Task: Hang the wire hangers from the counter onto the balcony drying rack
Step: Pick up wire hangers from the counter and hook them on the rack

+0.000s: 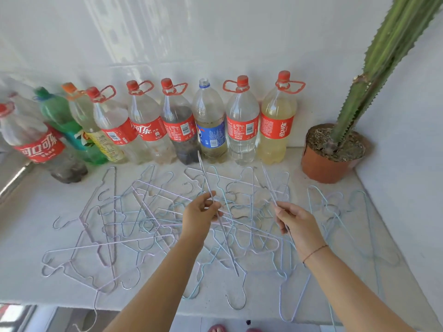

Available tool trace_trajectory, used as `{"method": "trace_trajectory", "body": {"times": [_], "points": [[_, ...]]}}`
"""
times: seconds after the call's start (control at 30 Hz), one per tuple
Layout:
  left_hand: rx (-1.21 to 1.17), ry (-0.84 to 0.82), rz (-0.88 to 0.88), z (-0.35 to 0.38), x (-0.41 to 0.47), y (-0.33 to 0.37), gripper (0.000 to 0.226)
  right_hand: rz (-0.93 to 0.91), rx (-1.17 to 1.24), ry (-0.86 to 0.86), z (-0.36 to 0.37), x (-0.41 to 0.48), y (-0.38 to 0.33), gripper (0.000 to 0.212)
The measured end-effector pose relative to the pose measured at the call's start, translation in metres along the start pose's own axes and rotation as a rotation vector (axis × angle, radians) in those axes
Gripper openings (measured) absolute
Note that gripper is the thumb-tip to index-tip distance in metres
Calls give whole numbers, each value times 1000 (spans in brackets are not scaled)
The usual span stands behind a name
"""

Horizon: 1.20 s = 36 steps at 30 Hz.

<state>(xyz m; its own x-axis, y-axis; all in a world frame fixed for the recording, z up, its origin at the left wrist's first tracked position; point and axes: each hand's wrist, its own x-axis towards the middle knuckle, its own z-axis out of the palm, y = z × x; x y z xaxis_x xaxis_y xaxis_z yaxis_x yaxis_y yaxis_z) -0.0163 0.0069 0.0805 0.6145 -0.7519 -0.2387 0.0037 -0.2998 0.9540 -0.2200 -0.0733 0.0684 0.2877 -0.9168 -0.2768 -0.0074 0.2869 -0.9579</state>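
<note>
Above the hanger-strewn counter, both hands, left and right, each gripping a raised hanger.

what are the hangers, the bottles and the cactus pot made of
Hangers: thin metal wire, apparently coated in pale pastel plastic or paint; some hooks look bare grey. Each hand, left and right, has one in its grip.
Bottles: clear plastic, glossy, with printed labels and red caps.
Cactus pot: matte orange-brown, plastic or terracotta; cannot tell which.
</note>
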Motion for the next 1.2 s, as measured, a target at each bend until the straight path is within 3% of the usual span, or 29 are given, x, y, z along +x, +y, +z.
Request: {"method": "trace_trajectory", "body": {"times": [0.37,0.53,0.87,1.2], "points": [[-270,353,22,-95,-96,20,21,-29,2,-546,109,-47,-43,19],[-313,611,42,-159,-176,10,20,-45,-54,-816,173,-109,-41,19],[-348,1073,64,-222,-421,-24,21,130,-37,-1297,224,-303,-18,17],[-407,1514,11,-172,-709,-69,23,278,-141,-1777,173,-546,29,16]]}}
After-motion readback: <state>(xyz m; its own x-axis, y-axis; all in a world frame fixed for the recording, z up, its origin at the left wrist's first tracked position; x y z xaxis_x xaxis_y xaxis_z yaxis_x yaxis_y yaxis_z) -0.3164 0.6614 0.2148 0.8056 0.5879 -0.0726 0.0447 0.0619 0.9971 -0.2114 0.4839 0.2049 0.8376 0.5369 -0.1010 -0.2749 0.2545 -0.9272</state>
